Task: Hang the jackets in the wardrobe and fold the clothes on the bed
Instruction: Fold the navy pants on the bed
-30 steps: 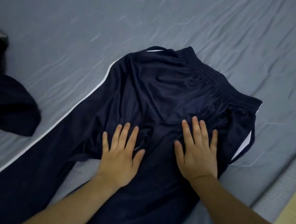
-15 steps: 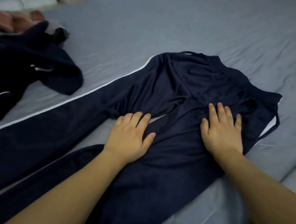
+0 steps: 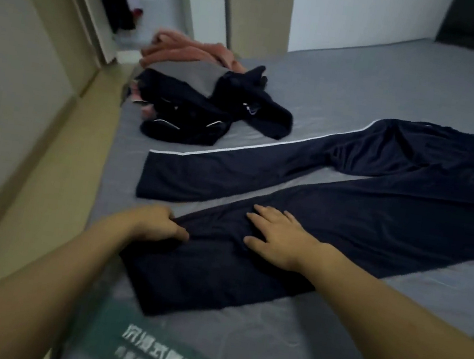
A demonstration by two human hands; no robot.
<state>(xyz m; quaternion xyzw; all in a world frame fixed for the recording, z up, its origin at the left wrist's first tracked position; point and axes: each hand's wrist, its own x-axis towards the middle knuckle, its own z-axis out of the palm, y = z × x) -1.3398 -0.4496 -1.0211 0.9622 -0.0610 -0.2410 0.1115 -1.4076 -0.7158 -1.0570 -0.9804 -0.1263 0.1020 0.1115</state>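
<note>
Navy track trousers [image 3: 377,203] with a white side stripe lie spread flat across the grey bed [image 3: 362,84], legs apart and pointing left. My left hand [image 3: 157,223] curls its fingers around the edge of the near leg, close to its cuff. My right hand [image 3: 279,236] rests flat, fingers spread, on the same leg a little further along. A heap of dark clothes [image 3: 208,109] with a grey piece and a pink garment [image 3: 192,53] sits at the bed's far left corner.
The wardrobe [image 3: 108,5] stands open beyond the bed's left end, with dark garments hanging inside. A beige wall and floor strip run along the left. A green printed label [image 3: 155,355] covers the mattress edge nearest me.
My view has swung left from the waistband to the legs. Both hands have slid from the trousers' seat down to the near leg, and the left hand has closed on its edge.
</note>
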